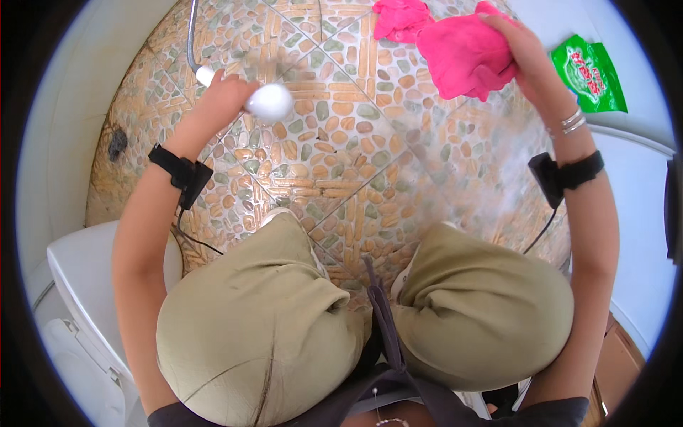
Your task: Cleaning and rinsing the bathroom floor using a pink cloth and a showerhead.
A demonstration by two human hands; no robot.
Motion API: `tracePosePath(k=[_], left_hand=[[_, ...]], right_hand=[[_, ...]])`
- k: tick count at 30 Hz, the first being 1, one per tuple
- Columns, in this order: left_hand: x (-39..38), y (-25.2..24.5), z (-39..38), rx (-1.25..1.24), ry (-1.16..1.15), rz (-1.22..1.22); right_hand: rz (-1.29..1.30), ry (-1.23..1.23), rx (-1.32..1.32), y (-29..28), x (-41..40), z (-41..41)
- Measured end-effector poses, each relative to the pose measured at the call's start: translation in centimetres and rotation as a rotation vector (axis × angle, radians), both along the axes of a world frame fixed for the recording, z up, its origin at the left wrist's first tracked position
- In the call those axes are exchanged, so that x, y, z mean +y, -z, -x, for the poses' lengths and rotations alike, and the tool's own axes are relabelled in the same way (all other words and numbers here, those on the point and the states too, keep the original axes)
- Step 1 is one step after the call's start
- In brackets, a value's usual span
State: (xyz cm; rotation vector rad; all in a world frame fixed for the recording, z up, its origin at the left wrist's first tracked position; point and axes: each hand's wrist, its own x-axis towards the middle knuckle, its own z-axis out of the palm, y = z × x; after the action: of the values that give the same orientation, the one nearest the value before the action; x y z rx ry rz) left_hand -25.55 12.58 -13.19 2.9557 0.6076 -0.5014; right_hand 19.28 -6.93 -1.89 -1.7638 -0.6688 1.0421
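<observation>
My left hand is closed around a white handheld shower head, whose metal hose runs up to the top edge. At the upper right, my right hand grips a bunched bright pink cloth, held by its right side. A second pink piece lies just left of it; whether the two are joined cannot be told. Pale, blurred streaks, perhaps water or suds, spread over the pebble-patterned tile floor below the cloth.
A green packet bearing writing lies on the white ledge at right. A white toilet stands at left, close to my left arm. A dark clump sits near the left wall. My knees frame the lower middle.
</observation>
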Motion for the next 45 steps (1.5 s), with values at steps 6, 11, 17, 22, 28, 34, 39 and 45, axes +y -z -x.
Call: tracePosePath(k=[6, 11, 17, 22, 28, 34, 39, 45], left_hand=[[-0.9, -6.0, -6.3, -0.459, -0.308, 0.464], [-0.1, -6.2, -6.4, -0.545, -0.24, 0.816], [-0.6, -6.2, -8.5, -0.482, -0.144, 0.881], [0.5, -5.4, -8.6, -0.437, -0.137, 0.853], [0.1, -4.6, -8.7, -0.493, -0.149, 0.873], [-0.2, -7.0, -8.4, -0.596, -0.171, 0.893], [2.1, -4.4, -4.8, -0.648, -0.279, 0.863], [2.6, -4.3, -4.5, -0.617, -0.348, 0.813]], right_hand=[[-0.054, -0.236, 0.17, -0.7, 1.6, 3.9], [0.075, -0.246, 0.012, 0.6, 2.1, 8.8], [-0.051, -0.412, -0.453, 8.3, 4.0, 5.9], [-0.178, -0.136, -0.462, 6.8, 5.0, 5.8], [-0.225, -0.121, -0.224, 1.4, 5.3, 7.2], [-0.405, -0.233, -0.073, -2.8, 6.4, 9.3], [-0.576, -0.242, 0.136, -6.0, 6.5, 12.3], [-0.205, 0.037, 0.112, 1.1, 5.4, 5.6]])
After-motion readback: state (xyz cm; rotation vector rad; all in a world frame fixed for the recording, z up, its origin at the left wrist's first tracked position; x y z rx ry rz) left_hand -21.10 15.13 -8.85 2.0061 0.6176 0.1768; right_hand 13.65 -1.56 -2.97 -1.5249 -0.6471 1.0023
